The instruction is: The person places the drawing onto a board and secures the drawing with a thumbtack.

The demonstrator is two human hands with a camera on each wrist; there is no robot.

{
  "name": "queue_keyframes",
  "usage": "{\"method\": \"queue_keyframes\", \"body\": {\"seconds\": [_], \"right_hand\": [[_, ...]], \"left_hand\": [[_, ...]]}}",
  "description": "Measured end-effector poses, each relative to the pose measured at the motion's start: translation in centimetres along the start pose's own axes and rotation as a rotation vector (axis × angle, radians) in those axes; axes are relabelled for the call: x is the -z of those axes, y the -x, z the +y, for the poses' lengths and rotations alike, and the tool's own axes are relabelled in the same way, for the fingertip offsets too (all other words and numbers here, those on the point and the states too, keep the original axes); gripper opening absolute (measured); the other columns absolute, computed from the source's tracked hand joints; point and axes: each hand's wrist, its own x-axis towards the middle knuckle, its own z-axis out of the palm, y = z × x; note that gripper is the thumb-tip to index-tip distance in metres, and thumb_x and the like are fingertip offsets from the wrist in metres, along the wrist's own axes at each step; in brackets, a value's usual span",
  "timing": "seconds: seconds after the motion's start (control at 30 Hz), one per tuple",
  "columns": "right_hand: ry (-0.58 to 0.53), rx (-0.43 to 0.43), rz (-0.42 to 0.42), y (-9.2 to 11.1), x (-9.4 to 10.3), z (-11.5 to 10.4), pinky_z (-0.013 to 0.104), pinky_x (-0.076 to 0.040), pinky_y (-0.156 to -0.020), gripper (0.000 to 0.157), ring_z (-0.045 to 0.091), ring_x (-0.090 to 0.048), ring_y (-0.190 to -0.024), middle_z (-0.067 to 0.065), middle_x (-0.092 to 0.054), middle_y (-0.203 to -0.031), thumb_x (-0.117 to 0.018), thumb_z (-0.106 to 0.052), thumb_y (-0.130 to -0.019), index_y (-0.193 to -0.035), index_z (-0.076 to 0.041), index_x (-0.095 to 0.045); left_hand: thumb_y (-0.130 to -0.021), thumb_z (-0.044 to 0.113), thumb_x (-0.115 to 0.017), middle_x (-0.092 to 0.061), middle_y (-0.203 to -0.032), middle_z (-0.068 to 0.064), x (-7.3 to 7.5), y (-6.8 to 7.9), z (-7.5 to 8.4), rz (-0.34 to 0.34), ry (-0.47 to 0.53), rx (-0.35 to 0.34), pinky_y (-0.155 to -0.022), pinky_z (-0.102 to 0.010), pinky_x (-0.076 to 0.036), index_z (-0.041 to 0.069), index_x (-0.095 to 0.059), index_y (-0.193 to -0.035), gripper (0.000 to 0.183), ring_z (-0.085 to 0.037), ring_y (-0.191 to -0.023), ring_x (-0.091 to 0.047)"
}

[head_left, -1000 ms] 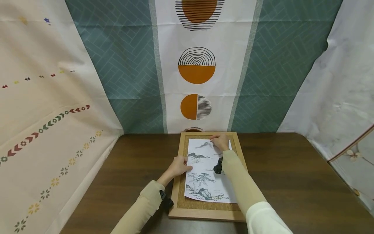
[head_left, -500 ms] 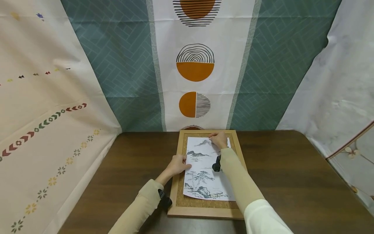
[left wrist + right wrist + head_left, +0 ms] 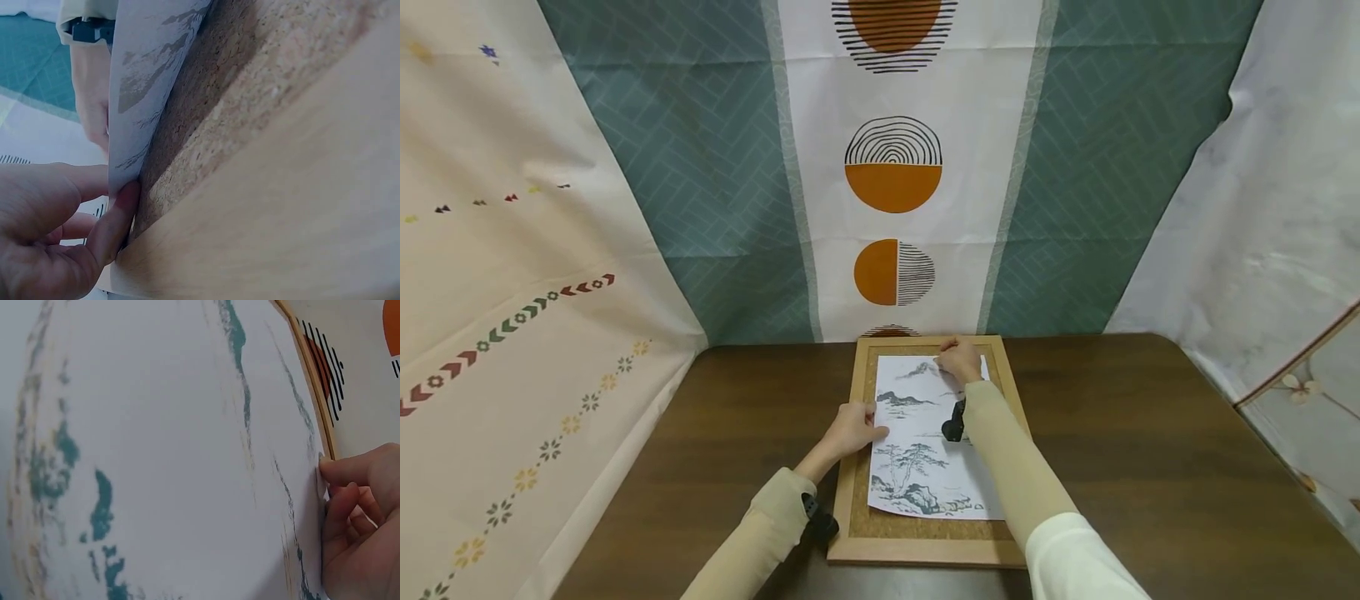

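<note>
A white sheet of paper (image 3: 925, 467) printed with an ink landscape of mountains and trees lies over a wood-framed corkboard (image 3: 880, 527). My left hand (image 3: 852, 428) pinches the sheet's left edge. In the left wrist view, the left thumb and a finger (image 3: 119, 215) meet at that edge, and the paper stands off the cork. My right hand (image 3: 961, 361) is at the sheet's top edge. Seen from the right wrist, its curled fingers (image 3: 344, 506) pinch that edge; whether they also hold something small I cannot tell. The right forearm hides the sheet's right side.
The corkboard stands on a dark brown wooden table (image 3: 1097, 467), its far end close to a hanging cloth (image 3: 730, 208) with orange circles. Patterned cream cloth (image 3: 550, 350) borders the left side, and pale cloth (image 3: 1262, 250) the right.
The head view has shifted slightly. Both hands keep to the same places on the sheet, and the paper has not visibly moved on the board.
</note>
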Motion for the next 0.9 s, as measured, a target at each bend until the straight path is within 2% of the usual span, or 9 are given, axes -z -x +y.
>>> {"method": "queue_keyframes", "body": {"seconds": [0.17,0.3,0.4,0.43,0.5,0.53,0.63,0.77,0.9], "right_hand": [[-0.017,-0.021,-0.015,0.1,0.7,0.0,0.035,-0.044,-0.08,0.023,0.024,-0.054,-0.089,0.01,-0.061,-0.099,-0.068,-0.011,-0.085,-0.106,-0.005,-0.063],[-0.082,-0.022,-0.09,-0.2,1.2,0.1,0.028,-0.042,-0.069,0.023,0.018,-0.052,-0.08,0.008,-0.062,-0.097,-0.06,-0.011,-0.088,-0.109,-0.004,-0.062],[-0.135,0.006,-0.157,-0.4,1.5,0.3,0.024,-0.042,-0.066,0.027,0.014,-0.051,-0.077,0.007,-0.06,-0.099,-0.051,-0.014,-0.092,-0.114,-0.001,-0.06],[-0.147,0.016,-0.169,-0.5,1.5,0.5,0.023,-0.043,-0.066,0.028,0.013,-0.051,-0.075,0.007,-0.059,-0.098,-0.05,-0.015,-0.094,-0.116,0.0,-0.059],[-0.144,0.03,-0.18,-0.5,1.6,0.7,0.021,-0.043,-0.064,0.03,0.01,-0.05,-0.072,0.005,-0.058,-0.092,-0.048,-0.017,-0.097,-0.118,0.001,-0.059],[-0.151,0.028,-0.18,-0.6,1.6,0.9,0.02,-0.043,-0.063,0.031,0.009,-0.05,-0.07,0.004,-0.057,-0.088,-0.047,-0.018,-0.099,-0.118,0.002,-0.06],[-0.184,0.02,-0.177,-0.7,1.8,0.9,0.021,-0.043,-0.059,0.032,0.009,-0.049,-0.062,0.001,-0.054,-0.075,-0.046,-0.019,-0.101,-0.116,0.005,-0.06],[-0.248,0.03,-0.207,-0.9,2.3,0.4,0.023,-0.045,-0.059,0.033,0.01,-0.049,-0.062,0.005,-0.055,-0.077,-0.043,-0.019,-0.103,-0.114,0.008,-0.058],[-0.245,0.052,-0.25,-0.7,3.0,-0.5,0.023,-0.048,-0.064,0.035,0.012,-0.052,-0.071,0.013,-0.057,-0.096,-0.04,-0.019,-0.104,-0.12,0.009,-0.055]], "left_hand": [[-0.084,0.006,-0.07,-0.03,-0.052,0.004,-0.1,-0.3,0.2,0.01,-0.009,-0.011,-0.048,-0.023,-0.027,0.009,-0.035,-0.061,0.042,-0.01,-0.047,-0.028],[-0.084,0.007,-0.07,-0.028,-0.052,0.005,0.2,-0.6,0.2,-0.011,-0.025,-0.023,-0.048,-0.022,-0.026,0.011,-0.033,-0.06,0.044,-0.009,-0.048,-0.027],[-0.084,0.007,-0.069,-0.03,-0.054,0.004,0.6,-0.9,0.1,-0.034,-0.026,-0.026,-0.05,-0.023,-0.027,0.002,-0.037,-0.062,0.039,-0.009,-0.05,-0.029],[-0.085,0.007,-0.068,-0.034,-0.056,0.004,0.7,-1.0,0.1,-0.042,-0.006,-0.015,-0.049,-0.021,-0.031,-0.002,-0.046,-0.065,0.031,-0.009,-0.05,-0.034],[-0.087,0.006,-0.066,-0.047,-0.063,0.0,0.9,-1.0,-0.1,-0.059,0.053,0.023,-0.052,-0.021,-0.045,-0.011,-0.063,-0.086,0.018,-0.008,-0.055,-0.049],[-0.089,0.006,-0.064,-0.054,-0.069,-0.003,0.9,-1.0,-0.2,-0.072,0.089,0.052,-0.057,-0.022,-0.051,-0.013,-0.064,-0.101,0.023,-0.01,-0.061,-0.057],[-0.092,0.006,-0.061,-0.065,-0.092,-0.015,1.2,-1.0,-0.3,-0.08,0.194,0.132,-0.067,-0.028,-0.058,-0.012,-0.053,-0.13,0.043,-0.018,-0.077,-0.07],[-0.094,0.007,-0.057,-0.067,-0.099,-0.019,1.9,-1.2,-0.4,-0.053,0.233,0.171,-0.066,-0.027,-0.058,-0.01,-0.057,-0.128,0.037,-0.016,-0.072,-0.069],[-0.095,0.007,-0.057,-0.068,-0.095,-0.018,2.7,-1.3,-0.5,-0.025,0.248,0.178,-0.064,-0.025,-0.057,-0.008,-0.061,-0.122,0.032,-0.011,-0.068,-0.066]]}}
